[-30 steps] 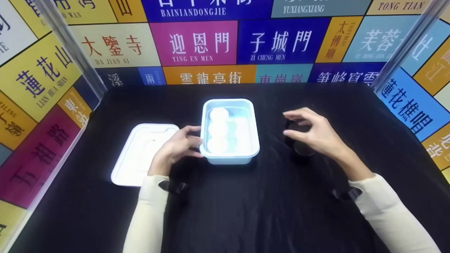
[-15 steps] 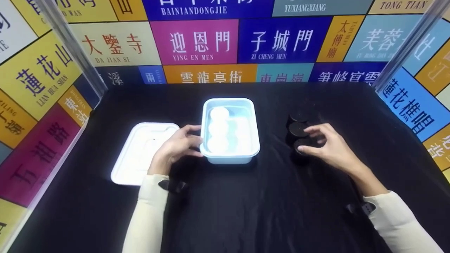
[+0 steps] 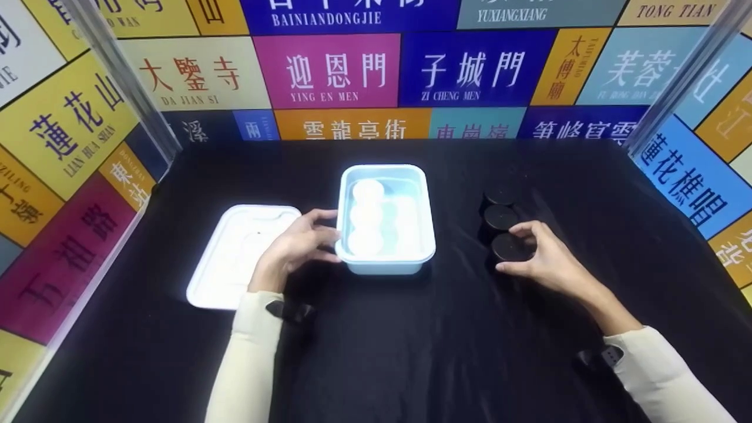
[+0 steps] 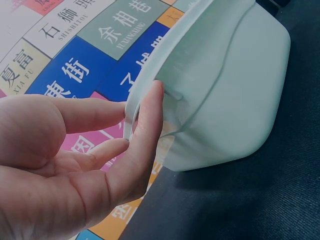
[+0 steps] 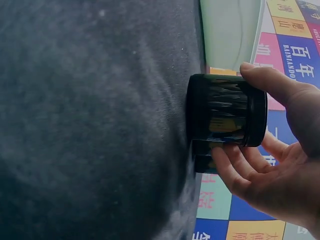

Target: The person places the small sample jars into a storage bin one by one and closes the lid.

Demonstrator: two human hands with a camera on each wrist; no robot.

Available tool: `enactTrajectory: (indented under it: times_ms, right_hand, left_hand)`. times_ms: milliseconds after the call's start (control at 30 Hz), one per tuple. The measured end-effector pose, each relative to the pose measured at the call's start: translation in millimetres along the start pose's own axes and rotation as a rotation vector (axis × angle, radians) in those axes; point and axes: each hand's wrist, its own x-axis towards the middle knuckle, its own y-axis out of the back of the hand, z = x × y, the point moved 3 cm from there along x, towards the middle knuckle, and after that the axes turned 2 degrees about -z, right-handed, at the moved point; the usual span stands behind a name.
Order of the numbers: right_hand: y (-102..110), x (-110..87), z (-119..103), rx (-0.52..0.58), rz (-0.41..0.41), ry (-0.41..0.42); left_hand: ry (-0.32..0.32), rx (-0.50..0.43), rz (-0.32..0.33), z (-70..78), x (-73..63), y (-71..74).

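A pale green-blue rectangular plastic container (image 3: 418,249) stands at the table's centre, with several overexposed white round things (image 3: 365,218) inside. My left hand (image 3: 299,239) holds its left rim; in the left wrist view the bent fingers (image 4: 150,115) meet the rim from outside. To the right, three black lidded jars stand in a row: a far jar (image 3: 500,194), a middle jar (image 3: 499,217) and a near jar (image 3: 510,248). My right hand (image 3: 546,258) grips the near jar, thumb and fingers on opposite sides near its lid. That jar stands upright, touching the table.
A white lid (image 3: 226,258) lies left of the container, partly behind the left hand and wrist. Black cloth (image 3: 376,341) covers the table. Colourful printed panels (image 3: 332,70) rise behind and at both sides, with clear corner posts.
My right hand has come from above the far jars toward me and down to the near jar, which its fingers now grip. The left hand and the container have stayed in place.
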Motion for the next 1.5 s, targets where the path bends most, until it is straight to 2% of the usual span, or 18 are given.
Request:
enactTrajectory:
  times_ms: [400, 867, 1167, 1500]
  right_hand:
    - [9.4, 1.1, -25.7, 0.012, -0.052, 0.027]
    - [14.2, 15.1, -77.6, 0.006, -0.115, 0.166]
    - [9.0, 29.9, -108.9, 0.038, -0.162, 0.253]
    - [-10.1, 51.8, -140.4, 0.084, -0.221, 0.279]
  left_hand:
    - [0.002, -0.006, 0.012, -0.6, 1.3, -0.7]
    - [0.001, -0.008, 0.008, -1.3, -0.5, -0.2]
    - [0.003, -0.003, 0.002, -1.7, 1.2, -0.9]
    - [0.012, 0.011, 0.006, -0.8, 0.0, 0.1]
